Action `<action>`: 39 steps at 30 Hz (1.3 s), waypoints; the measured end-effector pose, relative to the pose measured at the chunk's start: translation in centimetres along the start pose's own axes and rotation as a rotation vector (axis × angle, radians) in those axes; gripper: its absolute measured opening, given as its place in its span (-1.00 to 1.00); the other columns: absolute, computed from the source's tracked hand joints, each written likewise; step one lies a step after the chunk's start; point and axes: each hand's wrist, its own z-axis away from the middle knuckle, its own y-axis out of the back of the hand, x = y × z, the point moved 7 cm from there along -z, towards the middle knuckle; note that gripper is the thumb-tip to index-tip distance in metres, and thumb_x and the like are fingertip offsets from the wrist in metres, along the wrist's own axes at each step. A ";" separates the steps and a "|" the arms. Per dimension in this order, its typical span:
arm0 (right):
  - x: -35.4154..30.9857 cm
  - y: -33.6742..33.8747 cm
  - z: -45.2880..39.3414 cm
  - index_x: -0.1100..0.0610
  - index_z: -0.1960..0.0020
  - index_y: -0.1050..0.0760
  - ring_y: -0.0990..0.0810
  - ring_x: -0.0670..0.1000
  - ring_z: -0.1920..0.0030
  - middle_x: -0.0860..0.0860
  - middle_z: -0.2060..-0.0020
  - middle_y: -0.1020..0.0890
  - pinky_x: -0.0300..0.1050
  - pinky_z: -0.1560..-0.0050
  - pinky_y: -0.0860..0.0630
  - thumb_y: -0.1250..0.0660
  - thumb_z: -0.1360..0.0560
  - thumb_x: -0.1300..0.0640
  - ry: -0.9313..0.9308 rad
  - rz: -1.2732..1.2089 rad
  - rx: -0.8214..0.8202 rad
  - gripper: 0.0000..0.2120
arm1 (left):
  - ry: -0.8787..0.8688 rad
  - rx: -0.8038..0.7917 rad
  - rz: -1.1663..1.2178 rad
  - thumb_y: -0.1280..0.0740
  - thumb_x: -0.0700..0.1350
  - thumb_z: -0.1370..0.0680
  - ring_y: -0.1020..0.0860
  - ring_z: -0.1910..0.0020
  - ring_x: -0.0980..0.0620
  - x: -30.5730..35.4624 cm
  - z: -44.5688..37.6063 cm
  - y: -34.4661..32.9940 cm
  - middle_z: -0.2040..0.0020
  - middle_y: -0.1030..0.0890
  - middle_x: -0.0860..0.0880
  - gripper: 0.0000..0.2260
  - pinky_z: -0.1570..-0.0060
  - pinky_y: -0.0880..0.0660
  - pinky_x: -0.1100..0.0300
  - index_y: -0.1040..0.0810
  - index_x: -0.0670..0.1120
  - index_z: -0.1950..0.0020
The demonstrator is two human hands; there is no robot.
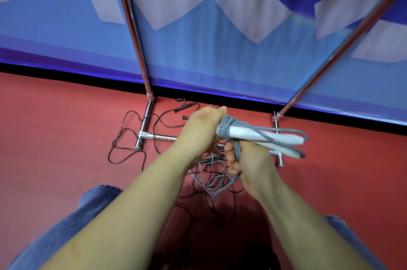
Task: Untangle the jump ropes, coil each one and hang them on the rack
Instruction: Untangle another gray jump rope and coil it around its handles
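Because the grey jump rope is a thin, smooth-looking plastic cord, it is likely light and limp with some spring in it, so its turns would tend to slacken and slide unless pinched; the two white handles are the only stiff parts, and the bundle is probably best held where the cord wraps round them. It is held up in the middle of the view, above the red floor and in front of the rack, whose chrome foot bars lie on the floor and whose uprights rise toward the blue and white banner on the far side. The left hand is clenched round the wrapped end of the handles, fingers curled over the turns of cord. The right hand, just near of it and touching the bundle from below, has its fingers curled round a hanging length of the same grey cord, which drops down into the tangle of cords on the floor. A darker jump rope with black handles sprawls in loose loops on the floor to the left, across the rack's foot, not yet gathered. Jeans-clad knees show at the near corners.
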 end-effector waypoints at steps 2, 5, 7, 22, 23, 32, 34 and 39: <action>-0.2 0.0 0.3 0.22 0.34 -0.43 -0.27 -0.11 0.68 -0.03 0.65 -0.41 -0.31 0.60 -0.23 -0.02 -0.61 0.18 0.041 0.122 0.023 -0.59 | -0.039 0.099 -0.092 -0.22 -0.05 -0.60 -0.18 0.63 0.13 0.0 -0.5 0.9 0.62 -0.27 0.11 -0.67 0.56 -0.12 0.26 -0.28 -0.04 0.35; -0.5 -0.8 0.8 0.20 0.29 -0.51 -0.38 -0.07 0.66 0.02 0.59 -0.48 -0.32 0.58 -0.31 -0.08 -0.62 0.14 0.087 0.240 -0.055 -0.61 | -0.092 0.271 -0.181 -0.25 -0.04 -0.59 -0.26 0.52 0.08 0.0 -1.0 2.7 0.54 -0.34 0.08 -0.69 0.46 -0.19 0.16 -0.32 -0.05 0.34; -0.6 -1.3 1.0 0.16 0.26 -0.54 -0.44 -0.06 0.62 0.02 0.56 -0.50 -0.28 0.54 -0.36 -0.17 -0.60 0.15 0.150 0.369 -0.101 -0.69 | -0.133 0.343 -0.240 -0.25 -0.04 -0.59 -0.30 0.44 0.07 0.2 -0.9 3.3 0.44 -0.38 0.05 -0.71 0.38 -0.25 0.15 -0.34 -0.06 0.31; -5.8 2.0 2.1 -0.01 0.27 -0.60 -0.54 0.00 0.28 -0.07 0.35 -0.60 -0.01 0.21 -0.50 -0.49 -0.36 0.01 0.662 0.790 0.142 -0.90 | -0.155 0.165 -0.589 -0.26 0.02 -0.57 -0.51 0.23 -0.03 0.1 -1.4 2.8 0.23 -0.58 0.00 -0.77 0.15 -0.42 0.10 -0.37 -0.01 0.26; -6.0 2.3 2.1 -0.03 0.29 -0.60 -0.56 0.00 0.24 -0.06 0.31 -0.61 -0.01 0.18 -0.51 -0.50 -0.33 0.00 0.645 0.778 0.157 -0.89 | -0.165 0.118 -0.599 -0.26 0.02 -0.57 -0.47 0.31 0.02 0.1 -1.3 2.5 0.31 -0.54 0.01 -0.77 0.22 -0.38 0.12 -0.37 0.00 0.26; -3.2 2.6 0.7 0.25 0.26 -0.58 -0.30 -0.06 0.47 0.05 0.51 -0.38 -0.21 0.42 -0.26 -0.37 -0.29 -0.22 0.215 0.765 -0.113 -0.51 | -0.162 -0.135 -0.537 -0.31 0.06 -0.52 -0.39 0.34 0.03 -0.6 -0.9 1.2 0.30 -0.50 -0.10 -0.77 0.24 -0.35 0.10 -0.40 -0.03 0.25; -3.2 2.7 0.8 0.30 0.32 -0.53 -0.23 -0.09 0.55 -0.01 0.58 -0.34 -0.27 0.53 -0.20 -0.35 -0.40 -0.11 0.156 0.695 -0.162 -0.56 | -0.161 -0.172 -0.513 -0.32 0.00 -0.56 -0.37 0.37 0.05 -0.7 -0.8 0.9 0.33 -0.48 -0.06 -0.76 0.27 -0.33 0.13 -0.40 -0.05 0.25; -3.0 2.6 1.0 0.12 0.49 -0.48 -0.14 -0.04 0.55 0.05 0.59 -0.25 -0.21 0.50 -0.07 -0.35 -0.26 -0.18 0.088 0.568 -0.259 -0.62 | -0.137 -0.256 -0.384 -0.33 -0.02 -0.54 -0.29 0.48 0.11 -0.7 -0.4 0.1 0.40 -0.39 -0.01 -0.74 0.41 -0.27 0.24 -0.37 -0.04 0.30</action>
